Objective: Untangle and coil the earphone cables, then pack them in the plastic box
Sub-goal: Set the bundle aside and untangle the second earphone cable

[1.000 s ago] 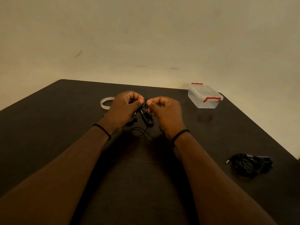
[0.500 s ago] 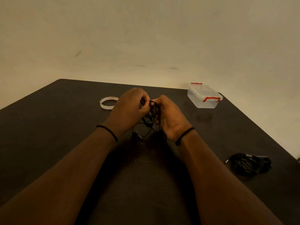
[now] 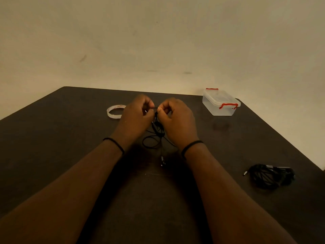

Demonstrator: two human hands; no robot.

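A: Left to right?
B: Tape ring (image 3: 115, 111) on surface (image 3: 52, 138). Left hand (image 3: 138, 117) and right hand (image 3: 177, 120) both pinch the cable (image 3: 156, 131) between them; loops hang below onto surface. Closed box (image 3: 220, 103) far right. Second cable bundle (image 3: 269, 176) near right, well apart from hands.
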